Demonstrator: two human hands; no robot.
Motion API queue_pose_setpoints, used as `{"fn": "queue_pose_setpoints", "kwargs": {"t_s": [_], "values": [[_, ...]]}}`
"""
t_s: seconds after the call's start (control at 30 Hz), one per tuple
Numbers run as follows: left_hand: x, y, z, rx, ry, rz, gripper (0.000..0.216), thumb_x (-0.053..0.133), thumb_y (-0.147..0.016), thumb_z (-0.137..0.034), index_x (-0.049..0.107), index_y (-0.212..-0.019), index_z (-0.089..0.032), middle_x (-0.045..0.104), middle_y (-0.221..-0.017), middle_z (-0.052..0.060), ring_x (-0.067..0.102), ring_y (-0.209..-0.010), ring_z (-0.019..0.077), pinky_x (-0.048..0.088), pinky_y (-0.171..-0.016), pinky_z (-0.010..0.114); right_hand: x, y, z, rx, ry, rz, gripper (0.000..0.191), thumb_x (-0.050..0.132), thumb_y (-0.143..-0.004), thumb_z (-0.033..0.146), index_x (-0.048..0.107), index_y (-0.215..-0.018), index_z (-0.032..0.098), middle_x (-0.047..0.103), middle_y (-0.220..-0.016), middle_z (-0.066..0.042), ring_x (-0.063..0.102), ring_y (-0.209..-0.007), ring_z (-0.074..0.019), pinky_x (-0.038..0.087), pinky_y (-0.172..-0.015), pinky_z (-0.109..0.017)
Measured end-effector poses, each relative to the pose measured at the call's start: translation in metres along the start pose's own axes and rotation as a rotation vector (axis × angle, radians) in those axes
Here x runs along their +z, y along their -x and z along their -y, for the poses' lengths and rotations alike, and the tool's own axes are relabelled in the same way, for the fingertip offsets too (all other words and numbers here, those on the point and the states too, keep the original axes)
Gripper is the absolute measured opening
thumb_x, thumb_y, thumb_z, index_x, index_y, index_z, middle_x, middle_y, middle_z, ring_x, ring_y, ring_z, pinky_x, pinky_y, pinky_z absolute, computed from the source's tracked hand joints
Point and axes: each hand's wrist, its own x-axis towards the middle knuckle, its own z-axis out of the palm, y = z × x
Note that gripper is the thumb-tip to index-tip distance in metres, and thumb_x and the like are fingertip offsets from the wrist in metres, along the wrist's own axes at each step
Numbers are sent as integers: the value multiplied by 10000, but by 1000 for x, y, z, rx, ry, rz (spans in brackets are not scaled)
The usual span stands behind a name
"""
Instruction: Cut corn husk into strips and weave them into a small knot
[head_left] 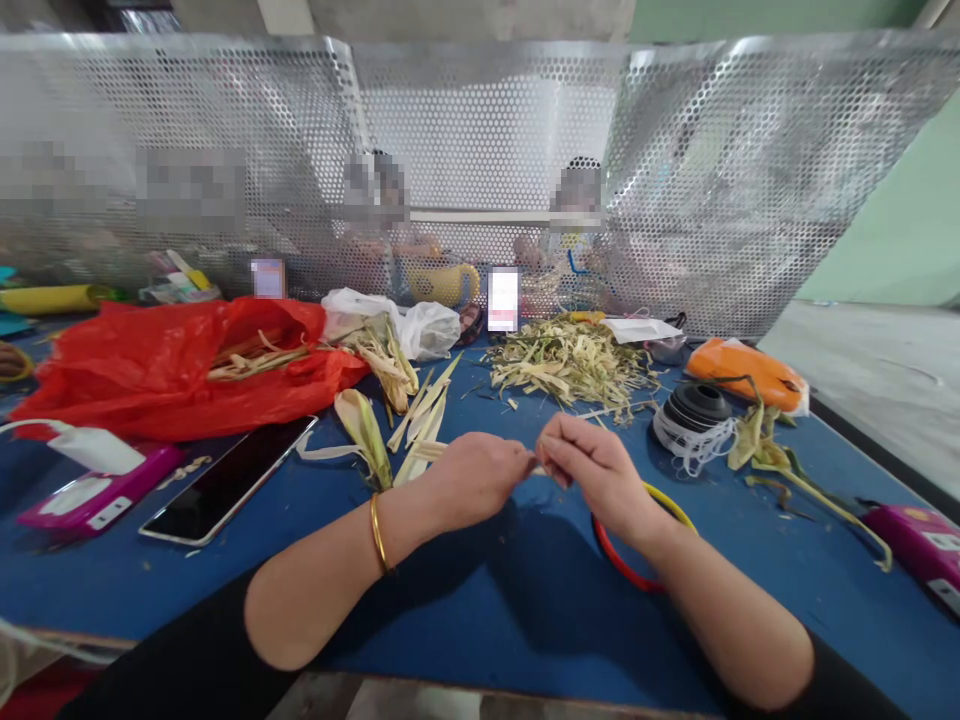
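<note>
My left hand (480, 475), with a gold bangle on its wrist, is closed in a pinch above the blue table. My right hand (589, 465) is closed too, its fingertips almost meeting the left ones. What they pinch is too small and hidden to make out; a bit of something pale shows between them. Under my right wrist lies a red and yellow ring (626, 572). Dry corn husks (364, 440) lie just beyond my left hand. Past my right hand is a heap of shredded husk strips (574, 360).
At left are a red plastic bag (127, 350) with husks, a phone (232, 480) and a purple power strip (112, 490) with a white plug. Right are a black spool with white thread (694, 415), an orange packet (750, 375) and husk scraps. A perforated metal screen (480, 120) stands behind.
</note>
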Motion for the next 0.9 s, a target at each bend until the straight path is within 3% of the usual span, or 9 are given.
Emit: {"fn": "queue_pose_setpoints", "kwargs": {"t_s": [0.1, 0.17, 0.3, 0.4, 0.53, 0.6, 0.7, 0.8, 0.9], "values": [[-5, 2, -3, 195, 166, 10, 215, 430, -891, -133, 626, -823, -190, 654, -758, 14, 601, -702, 151, 383, -615, 232, -8, -7, -3, 202, -346, -25, 224, 582, -815, 288, 508, -635, 178, 473, -566, 35, 363, -445, -74, 270, -443, -223], [-10, 3, -5, 205, 373, -72, 259, 407, -941, -204, 630, -809, -192, 663, -772, -1, 597, -714, 122, 395, -655, 206, -13, -11, -5, 304, -520, -50, 198, 623, -760, 270, 510, -627, 176, 470, -556, 39, 360, -426, -69, 262, -424, -216], [-16, 1, -4, -129, 644, -361, 324, 383, -963, -309, 632, -803, -176, 650, -736, -4, 571, -676, 108, 402, -660, 199, -13, -13, -9, 336, -649, -99, 205, 630, -766, 279, 501, -640, 179, 486, -601, 34, 410, -471, -79, 357, -476, -222], [-12, -3, 0, -413, 648, -476, 311, 403, -936, -298, 652, -797, -174, 662, -728, 8, 576, -682, 134, 402, -657, 226, -5, -8, -8, 164, -386, -97, 212, 546, -860, 294, 518, -680, 186, 545, -677, 4, 489, -573, -108, 408, -574, -246], [-2, -5, 3, -470, 458, -358, 305, 405, -911, -254, 682, -807, -181, 701, -789, 41, 613, -741, 177, 392, -667, 260, 6, 2, -4, -123, 288, 38, 195, 489, -905, 249, 549, -727, 197, 556, -685, -9, 498, -640, -136, 380, -611, -263], [1, -4, 2, -378, 336, -236, 305, 409, -909, -261, 679, -796, -177, 703, -791, 60, 624, -753, 198, 387, -659, 269, 7, 4, -2, -164, 399, 94, 183, 482, -904, 235, 551, -738, 200, 568, -697, -12, 498, -644, -137, 371, -606, -263], [-1, 0, 1, -127, 295, -46, 256, 447, -889, -228, 680, -792, -187, 706, -800, 60, 634, -779, 199, 390, -671, 258, 2, -1, -4, -20, 182, 27, 220, 489, -895, 271, 537, -696, 193, 550, -643, 6, 455, -554, -110, 348, -536, -242], [-9, 2, 0, 105, 509, 45, 255, 447, -901, -197, 683, -805, -193, 700, -814, 31, 619, -776, 148, 398, -703, 219, -5, -8, -8, 229, -228, -29, 232, 563, -834, 306, 516, -645, 179, 530, -593, 25, 380, -454, -74, 295, -453, -218], [-15, 1, -2, 47, 784, -61, 277, 450, -926, -292, 668, -807, -170, 613, -675, -1, 536, -622, 101, 387, -620, 196, -10, -11, -12, 387, -528, -55, 189, 644, -745, 269, 527, -634, 170, 541, -584, 25, 425, -459, -74, 339, -454, -209]]}}
